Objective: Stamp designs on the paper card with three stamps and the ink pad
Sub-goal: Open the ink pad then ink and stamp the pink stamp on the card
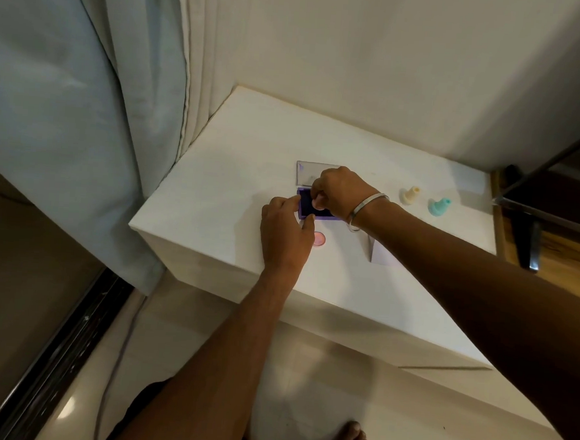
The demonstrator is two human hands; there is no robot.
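- Your right hand (338, 192) reaches over the ink pad (308, 204) with its fingers curled down around a pink stamp (318, 204), pinching it by its upper part; the stamp's broad face points down onto the dark pad, so its long axis stands roughly upright.
- A metal bangle (364, 211) sits on your right wrist.
- Your left hand (286, 233) steadies the ink pad: the fingers curl against its left edge and the thumb lies along its near edge, gripping the case.
- The ink pad is a purple rectangular case with a dark blue-black inked face, lying flat on the tabletop (236, 181); its long axis runs left to right, tilted slightly, and your right hand covers its right part.
- Its clear lid (305, 172) lies flat just behind the pad, on the far side, partly hidden by your right hand.
- A round pink cap (319, 239) rests on the tabletop just beside your left thumb, on the near side of the pad.
- The paper card (380, 255) is white and shows only as a corner under your right forearm, near the front edge of the tabletop.
- To the right, well apart from the pad, a cream stamp (409, 195) and a teal stamp (439, 206) stand upright near each other, handles up, broad bases on the tabletop.
- A pale curtain (84, 102) hangs to the left of the tabletop.
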